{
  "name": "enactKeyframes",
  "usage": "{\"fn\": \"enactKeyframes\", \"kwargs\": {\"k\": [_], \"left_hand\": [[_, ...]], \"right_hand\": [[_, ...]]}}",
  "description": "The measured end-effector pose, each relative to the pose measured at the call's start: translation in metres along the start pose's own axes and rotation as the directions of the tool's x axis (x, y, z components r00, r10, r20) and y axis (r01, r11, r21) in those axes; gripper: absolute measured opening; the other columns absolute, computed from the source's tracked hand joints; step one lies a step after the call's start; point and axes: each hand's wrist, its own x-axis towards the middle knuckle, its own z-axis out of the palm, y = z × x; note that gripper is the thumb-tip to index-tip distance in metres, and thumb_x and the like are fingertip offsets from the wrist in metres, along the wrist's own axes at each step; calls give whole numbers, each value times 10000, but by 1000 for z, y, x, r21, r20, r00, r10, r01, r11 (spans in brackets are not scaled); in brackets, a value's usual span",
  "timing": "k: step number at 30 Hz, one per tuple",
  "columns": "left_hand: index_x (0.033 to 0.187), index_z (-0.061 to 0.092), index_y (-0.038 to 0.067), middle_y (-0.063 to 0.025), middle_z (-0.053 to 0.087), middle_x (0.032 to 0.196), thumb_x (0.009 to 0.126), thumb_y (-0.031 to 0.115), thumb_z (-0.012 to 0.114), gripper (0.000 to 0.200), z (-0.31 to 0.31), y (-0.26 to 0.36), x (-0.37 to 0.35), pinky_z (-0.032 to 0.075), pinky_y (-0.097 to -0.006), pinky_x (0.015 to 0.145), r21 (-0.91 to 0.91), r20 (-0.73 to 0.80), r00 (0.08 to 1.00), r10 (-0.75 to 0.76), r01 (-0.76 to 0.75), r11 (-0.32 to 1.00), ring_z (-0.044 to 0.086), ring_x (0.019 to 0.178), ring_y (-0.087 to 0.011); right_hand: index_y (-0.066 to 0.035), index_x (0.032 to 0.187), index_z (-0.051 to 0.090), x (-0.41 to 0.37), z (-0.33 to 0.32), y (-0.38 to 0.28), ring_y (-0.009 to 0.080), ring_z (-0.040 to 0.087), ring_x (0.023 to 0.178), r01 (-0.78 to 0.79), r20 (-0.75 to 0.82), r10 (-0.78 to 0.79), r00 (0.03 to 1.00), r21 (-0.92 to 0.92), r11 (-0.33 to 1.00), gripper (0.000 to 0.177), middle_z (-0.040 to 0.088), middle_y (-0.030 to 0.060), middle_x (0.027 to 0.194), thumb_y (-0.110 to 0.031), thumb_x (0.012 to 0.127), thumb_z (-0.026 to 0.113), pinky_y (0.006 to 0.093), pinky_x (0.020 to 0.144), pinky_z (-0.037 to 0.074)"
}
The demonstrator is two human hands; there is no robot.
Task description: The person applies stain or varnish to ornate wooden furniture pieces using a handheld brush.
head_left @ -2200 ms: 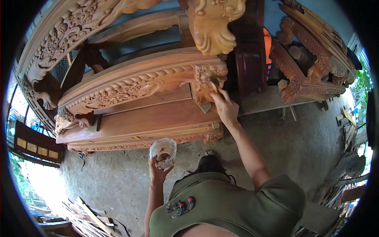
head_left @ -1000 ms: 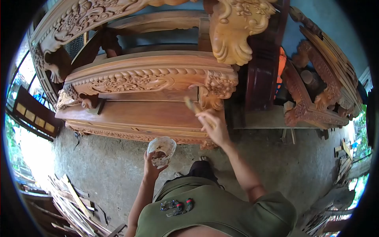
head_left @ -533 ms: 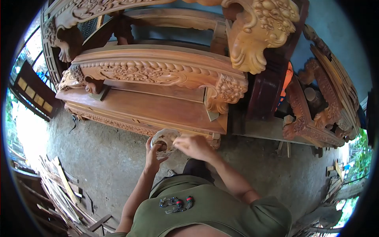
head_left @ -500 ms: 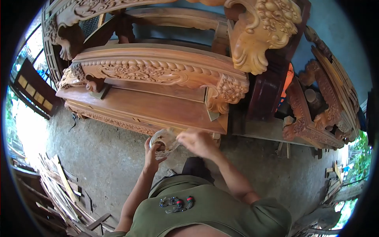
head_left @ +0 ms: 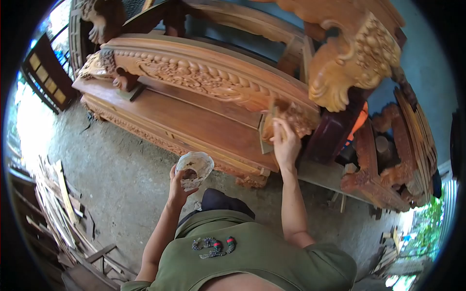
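In my left hand [head_left: 179, 188] is a whitish bowl-like container [head_left: 199, 165], tilted so that some dark brown stuff shows at its bottom. My right hand [head_left: 286, 141] is closed round a small brush-like tool [head_left: 276, 107]; its tip is at the carved corner leg [head_left: 302, 119] of the upper wooden piece. That piece has a long carved apron [head_left: 194, 77] and rests on a flat reddish-brown wooden top [head_left: 194, 114]. The container is in front of the lower carved edge, apart from it.
Another carved wooden piece [head_left: 335, 72] overhangs at upper right. Carved frames [head_left: 374, 165] lean by the blue wall [head_left: 427, 63]. Scrap wood strips [head_left: 65, 194] lie on the concrete floor [head_left: 121, 165] at left. A dark panelled frame [head_left: 48, 77] stands at far left.
My right hand has moved from beside the container up and right to the carved corner, with the tool. The container has tilted more toward the camera. The view has turned and shifted.
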Motion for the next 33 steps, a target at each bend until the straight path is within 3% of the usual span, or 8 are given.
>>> {"fn": "enactKeyframes", "kwargs": {"k": [3,6,9,11,16,24,29,33], "left_hand": [[1500,229,324,-116,373,1467,872,366,599,730,0,16,-11,422,-686,936,-9,-20,999,27,-27,1000,431,1309,-386],[1498,230,320,-114,372,1471,864,371,597,734,-12,21,-8,415,-683,950,-16,-76,997,29,-30,999,426,1320,-385],[1499,226,317,-114,368,1486,866,384,588,732,-20,29,6,406,-683,958,-7,-105,993,48,-49,999,423,1327,-384],[1501,222,319,-114,364,1493,870,390,583,731,-18,31,12,401,-686,961,5,-134,991,25,-25,1000,426,1327,-385],[1497,232,327,-110,364,1494,884,414,577,709,11,37,31,413,-674,955,31,-15,1000,-26,26,999,428,1328,-381],[1486,259,337,-90,366,1488,900,396,567,665,47,52,45,445,-651,934,10,59,998,-16,16,1000,427,1328,-370],[1403,406,288,-82,420,1458,864,433,614,596,45,54,52,413,-657,989,37,-8,994,-112,113,993,443,1320,-372],[1421,387,217,-100,425,1447,858,427,617,644,37,61,70,403,-654,1021,15,85,989,-119,118,993,430,1336,-367]], "right_hand": [[-46,1078,677,15,-6,-9,256,685,817,147,-227,-158,961,-65,987,151,658,127,991,-131,997,583,339,596,606],[-82,1061,674,14,1,9,274,692,829,129,-153,-137,979,-65,990,137,659,101,980,-160,994,584,369,604,596],[-176,1022,667,8,2,7,312,699,748,172,43,-169,985,-402,899,86,672,83,1026,-199,956,617,411,611,563],[-187,1002,661,3,-5,-2,305,707,759,90,176,-27,984,-360,928,78,677,51,1065,-224,945,622,408,599,571],[-165,1038,688,37,5,-42,289,692,819,326,-9,-327,945,-75,943,152,679,54,1030,-127,891,690,384,651,540],[-122,1000,695,10,-10,2,287,701,833,-17,52,27,998,-197,980,110,695,70,963,-87,904,655,380,675,550],[-57,1043,693,30,17,-24,280,712,821,136,-25,-134,991,190,972,128,687,135,960,-47,927,639,349,671,570],[-20,1065,679,17,37,-5,191,702,821,-93,-71,128,989,376,922,132,675,127,995,-42,952,614,281,568,598]]}}
